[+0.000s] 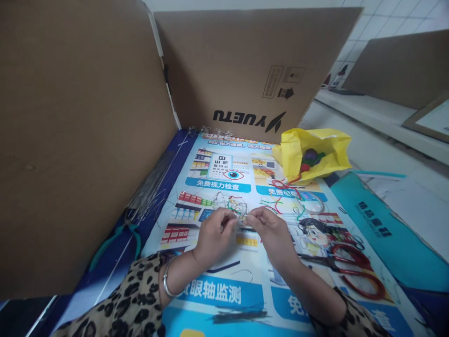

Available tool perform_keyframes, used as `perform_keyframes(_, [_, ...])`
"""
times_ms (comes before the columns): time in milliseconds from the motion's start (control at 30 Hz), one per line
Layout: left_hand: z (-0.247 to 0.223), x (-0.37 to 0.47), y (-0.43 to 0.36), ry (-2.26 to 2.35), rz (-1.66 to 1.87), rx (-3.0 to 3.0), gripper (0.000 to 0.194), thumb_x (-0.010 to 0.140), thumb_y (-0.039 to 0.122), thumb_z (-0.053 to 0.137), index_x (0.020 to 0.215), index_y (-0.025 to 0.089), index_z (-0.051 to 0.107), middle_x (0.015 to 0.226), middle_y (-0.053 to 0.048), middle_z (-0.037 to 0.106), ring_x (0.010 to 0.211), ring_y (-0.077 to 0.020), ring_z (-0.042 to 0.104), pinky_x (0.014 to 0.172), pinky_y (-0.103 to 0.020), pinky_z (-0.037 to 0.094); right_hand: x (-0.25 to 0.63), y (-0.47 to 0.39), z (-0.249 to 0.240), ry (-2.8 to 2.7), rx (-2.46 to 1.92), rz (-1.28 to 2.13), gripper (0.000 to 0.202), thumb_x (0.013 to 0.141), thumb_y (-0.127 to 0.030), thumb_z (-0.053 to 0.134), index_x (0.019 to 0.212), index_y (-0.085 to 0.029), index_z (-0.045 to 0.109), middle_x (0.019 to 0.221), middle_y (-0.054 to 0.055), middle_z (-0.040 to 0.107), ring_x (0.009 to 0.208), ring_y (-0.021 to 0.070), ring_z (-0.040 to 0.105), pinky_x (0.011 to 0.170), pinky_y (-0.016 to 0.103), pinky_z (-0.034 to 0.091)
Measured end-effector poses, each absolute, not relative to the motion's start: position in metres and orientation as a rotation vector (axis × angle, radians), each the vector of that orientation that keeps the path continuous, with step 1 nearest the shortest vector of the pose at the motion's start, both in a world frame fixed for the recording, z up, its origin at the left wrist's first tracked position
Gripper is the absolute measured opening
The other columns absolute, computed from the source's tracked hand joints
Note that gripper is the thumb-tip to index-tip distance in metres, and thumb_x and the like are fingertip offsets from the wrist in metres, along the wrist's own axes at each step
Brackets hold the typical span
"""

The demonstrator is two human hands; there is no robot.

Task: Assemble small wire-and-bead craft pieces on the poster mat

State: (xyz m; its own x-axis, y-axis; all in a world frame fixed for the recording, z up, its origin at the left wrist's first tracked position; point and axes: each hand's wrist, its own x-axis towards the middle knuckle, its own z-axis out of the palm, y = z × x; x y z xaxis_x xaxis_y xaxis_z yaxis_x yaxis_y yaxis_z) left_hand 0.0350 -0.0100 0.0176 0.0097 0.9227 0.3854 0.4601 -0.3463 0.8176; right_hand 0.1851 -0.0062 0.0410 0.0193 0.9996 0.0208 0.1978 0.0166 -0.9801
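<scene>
My left hand (216, 234) pinches the near edge of a small openwork shape of bent thin wire (229, 201), which has bits of red and green thread on it. Close beside it, the fingertips of my right hand (272, 234) are pinched together on the same wire shape; exactly what lies between them is too small to see. Loose red and green thread pieces (275, 206) lie just beyond my right hand. Under both wrists is a printed poster sheet (206, 323), with a bundle of short dark wires (240, 314) near its front edge.
Red-handled scissors (361, 271) lie at right, teal-handled pliers (117, 238) at left below long straight wires (152, 187). A yellow bag (324, 140) holds coloured yarn balls. Cardboard panels (245, 56) stand behind and left. A teal box (386, 224) sits right; wire pieces (210, 133) lie at the back.
</scene>
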Motion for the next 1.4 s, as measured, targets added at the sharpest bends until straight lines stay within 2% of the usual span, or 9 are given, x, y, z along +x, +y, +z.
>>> perform_keyframes(167, [0.016, 0.035, -0.01, 1.435, 1.292, 1.955, 0.005, 0.08, 0.017, 0.051, 0.077, 0.019, 0.054, 0.072, 0.001, 0.061, 0.068, -0.0114, 0.057, 0.065, -0.023, 0.046, 0.183, -0.009, 0.032, -1.152, -1.24, 1.207, 0.016, 0.074, -0.034, 0.061, 0.071, -0.018, 0.057, 0.068, 0.001, 0.063, 0.07, 0.0169, 0.058, 0.069, 0.03, 0.044])
perform_keyframes(367, [0.012, 0.036, -0.008, 1.324, 1.22, 2.049, 0.022, 0.079, 0.012, 0.049, 0.099, 0.02, 0.056, 0.089, -0.003, 0.066, 0.081, -0.0137, 0.061, 0.072, -0.027, 0.049, 0.189, -0.012, 0.028, -1.338, -1.235, 1.101, 0.014, 0.078, -0.033, 0.058, 0.076, -0.019, 0.058, 0.071, 0.0, 0.062, 0.071, 0.0152, 0.056, 0.068, 0.027, 0.043])
perform_keyframes(633, [0.016, 0.032, -0.005, 1.457, 1.048, 2.281, 0.015, 0.082, 0.017, 0.048, 0.088, 0.019, 0.062, 0.078, -0.003, 0.064, 0.072, -0.014, 0.06, 0.064, -0.025, 0.047, 0.186, -0.013, 0.029, -1.413, -1.173, 1.175, 0.013, 0.08, -0.032, 0.056, 0.079, -0.019, 0.058, 0.071, 0.0, 0.063, 0.071, 0.0144, 0.058, 0.069, 0.027, 0.045])
perform_keyframes(833, [0.02, 0.031, -0.004, 1.508, 1.111, 2.292, 0.013, 0.084, 0.015, 0.044, 0.083, 0.019, 0.057, 0.077, -0.002, 0.063, 0.075, -0.0135, 0.059, 0.068, -0.024, 0.046, 0.186, -0.015, 0.027, -1.525, -1.241, 0.959, 0.012, 0.08, -0.031, 0.055, 0.077, -0.02, 0.058, 0.079, 0.002, 0.061, 0.075, 0.0159, 0.056, 0.07, 0.028, 0.044])
perform_keyframes(1167, [0.023, 0.033, -0.007, 1.49, 1.161, 2.328, 0.011, 0.085, 0.016, 0.043, 0.081, 0.019, 0.054, 0.074, -0.002, 0.061, 0.072, -0.0135, 0.058, 0.063, -0.024, 0.045, 0.185, -0.014, 0.027, -1.34, -1.234, 1.158, 0.01, 0.079, -0.029, 0.058, 0.077, -0.019, 0.058, 0.064, -0.001, 0.062, 0.064, 0.0138, 0.059, 0.065, 0.026, 0.046])
perform_keyframes(1400, [0.021, 0.032, -0.005, 1.528, 1.122, 2.308, 0.012, 0.084, 0.015, 0.044, 0.077, 0.018, 0.054, 0.07, -0.002, 0.059, 0.069, -0.0134, 0.056, 0.061, -0.024, 0.043, 0.185, -0.016, 0.028, -1.381, -1.215, 1.214, 0.01, 0.078, -0.027, 0.057, 0.073, -0.019, 0.06, 0.061, -0.004, 0.056, 0.06, 0.0116, 0.05, 0.06, 0.024, 0.04])
